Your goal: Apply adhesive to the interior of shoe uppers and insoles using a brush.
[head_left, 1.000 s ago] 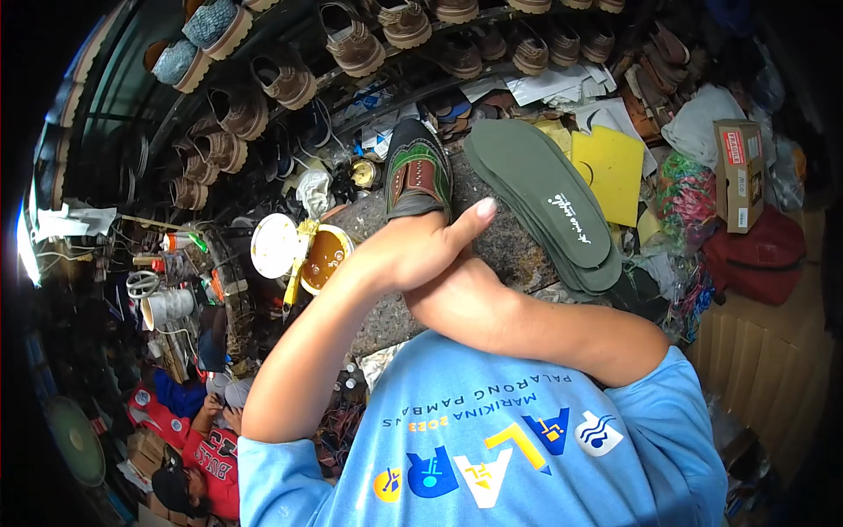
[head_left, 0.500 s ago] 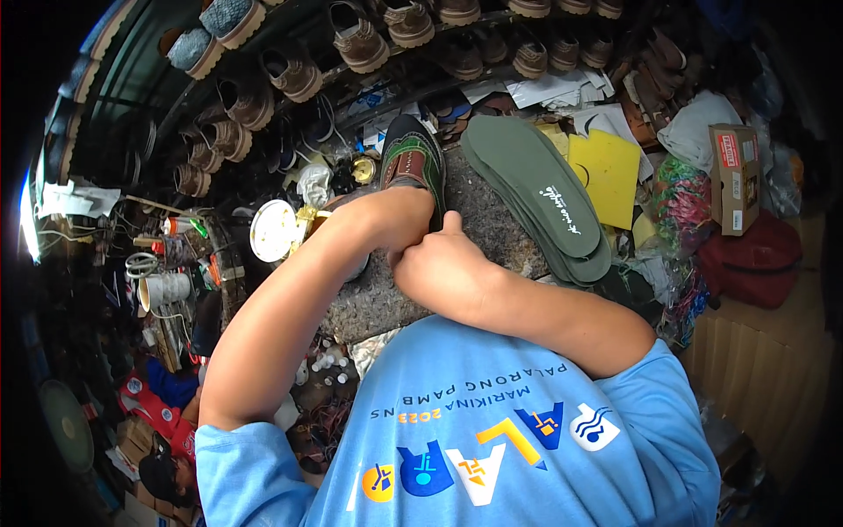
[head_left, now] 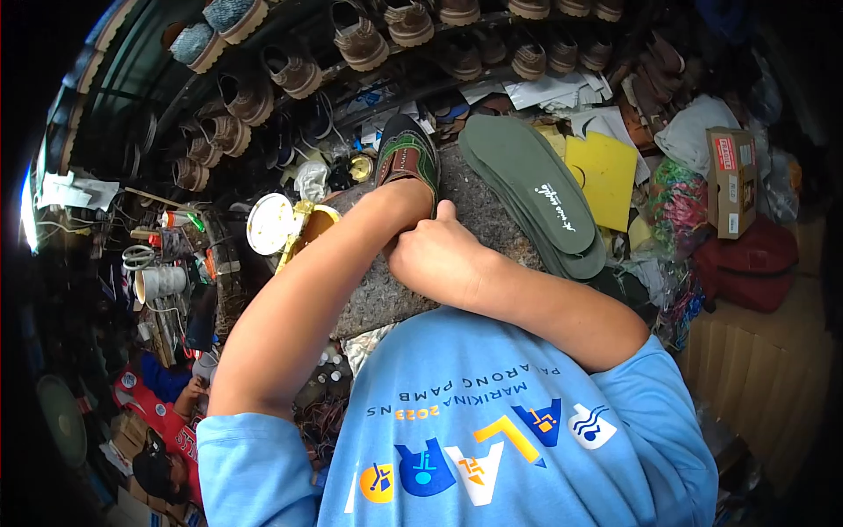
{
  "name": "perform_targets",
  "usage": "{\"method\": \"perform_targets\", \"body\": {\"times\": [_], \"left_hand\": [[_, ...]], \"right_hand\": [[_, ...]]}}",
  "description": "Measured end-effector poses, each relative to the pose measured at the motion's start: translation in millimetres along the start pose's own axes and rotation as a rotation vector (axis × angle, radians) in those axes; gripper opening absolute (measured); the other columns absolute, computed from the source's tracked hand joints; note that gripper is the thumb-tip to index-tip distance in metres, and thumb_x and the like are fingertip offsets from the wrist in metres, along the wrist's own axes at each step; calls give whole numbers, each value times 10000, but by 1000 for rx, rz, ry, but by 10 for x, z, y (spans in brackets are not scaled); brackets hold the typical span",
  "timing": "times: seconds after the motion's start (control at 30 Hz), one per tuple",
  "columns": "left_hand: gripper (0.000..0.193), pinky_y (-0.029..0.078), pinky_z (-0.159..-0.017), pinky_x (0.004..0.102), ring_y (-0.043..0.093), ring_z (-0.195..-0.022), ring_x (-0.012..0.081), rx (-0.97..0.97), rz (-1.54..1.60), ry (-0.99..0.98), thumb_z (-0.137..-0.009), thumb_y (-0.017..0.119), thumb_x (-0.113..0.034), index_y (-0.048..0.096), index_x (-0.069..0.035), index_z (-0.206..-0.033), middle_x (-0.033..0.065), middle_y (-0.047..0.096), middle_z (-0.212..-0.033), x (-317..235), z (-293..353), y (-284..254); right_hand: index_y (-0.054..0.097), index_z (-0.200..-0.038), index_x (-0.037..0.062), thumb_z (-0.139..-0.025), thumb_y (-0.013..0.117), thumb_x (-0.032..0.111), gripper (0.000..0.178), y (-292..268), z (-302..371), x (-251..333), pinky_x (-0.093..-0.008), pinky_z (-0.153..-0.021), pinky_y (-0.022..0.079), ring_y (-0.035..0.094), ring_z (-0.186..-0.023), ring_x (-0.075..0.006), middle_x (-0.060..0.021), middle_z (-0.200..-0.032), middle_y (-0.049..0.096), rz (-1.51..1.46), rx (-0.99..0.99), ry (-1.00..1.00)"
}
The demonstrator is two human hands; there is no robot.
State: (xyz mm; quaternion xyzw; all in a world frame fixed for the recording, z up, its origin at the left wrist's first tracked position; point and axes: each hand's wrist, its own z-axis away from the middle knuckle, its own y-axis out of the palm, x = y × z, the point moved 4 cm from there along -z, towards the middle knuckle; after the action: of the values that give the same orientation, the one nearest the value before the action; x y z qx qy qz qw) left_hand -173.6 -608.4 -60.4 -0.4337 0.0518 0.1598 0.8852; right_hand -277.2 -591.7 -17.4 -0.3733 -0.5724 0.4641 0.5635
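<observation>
A shoe [head_left: 406,158] with a black toe, green sides and a brown middle lies on the worn grey work surface [head_left: 465,189], its toe pointing away from me. My left hand [head_left: 411,198] is pushed into the shoe's opening, so its fingers are hidden. At the heel end, my right hand [head_left: 435,255] is closed round the back of the shoe with its thumb sticking up. Right of the shoe lies a stack of dark green insoles [head_left: 531,189], shaped like soles. An open can [head_left: 316,224] with yellowish drips stands left of my left forearm.
The can's round lid [head_left: 272,224] is beside it. Finished-looking brown shoes [head_left: 358,35] line the shelves at the back. A yellow sheet [head_left: 604,180] and a cardboard box [head_left: 731,183] are at right. Another person in a red top [head_left: 167,422] sits at lower left.
My left hand has gone deeper into the shoe and its wrist has straightened. The right hand stays at the heel. At lower left, the other person's hand has come into view.
</observation>
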Motion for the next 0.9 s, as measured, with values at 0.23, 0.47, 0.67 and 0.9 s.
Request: {"method": "perform_targets", "body": {"times": [0.23,0.47,0.67,0.9], "left_hand": [[234,561,-712,468,734,-826,400,17,-22,7,-892,658,-192,760,11,-838,246,742,-874,52,111,91],[223,561,-726,468,735,-838,400,27,-7,-23,-887,658,-181,764,11,-847,248,744,-883,17,-113,77],[214,561,-738,468,735,-848,400,51,-22,-20,-883,659,-173,767,10,-855,249,745,-892,30,-66,186],[206,561,-752,468,735,-860,400,53,-2,-48,-878,659,-162,771,10,-864,250,746,-901,94,-257,118]], "right_hand": [[776,-860,137,-855,659,113,119,13,-26,14,-530,-770,403,734,-681,-227,-25,-765,756,-7,37,-17],[777,-807,130,-853,657,121,129,-22,-32,-5,-532,-794,403,736,-680,-236,-57,-743,753,-38,52,-11],[762,-793,118,-847,654,110,121,30,-14,-8,-538,-788,388,727,-661,-250,-68,-731,746,-50,61,-61],[762,-805,113,-849,658,108,113,77,-10,-21,-542,-795,392,719,-643,-247,-56,-702,733,-43,-45,4]]}}
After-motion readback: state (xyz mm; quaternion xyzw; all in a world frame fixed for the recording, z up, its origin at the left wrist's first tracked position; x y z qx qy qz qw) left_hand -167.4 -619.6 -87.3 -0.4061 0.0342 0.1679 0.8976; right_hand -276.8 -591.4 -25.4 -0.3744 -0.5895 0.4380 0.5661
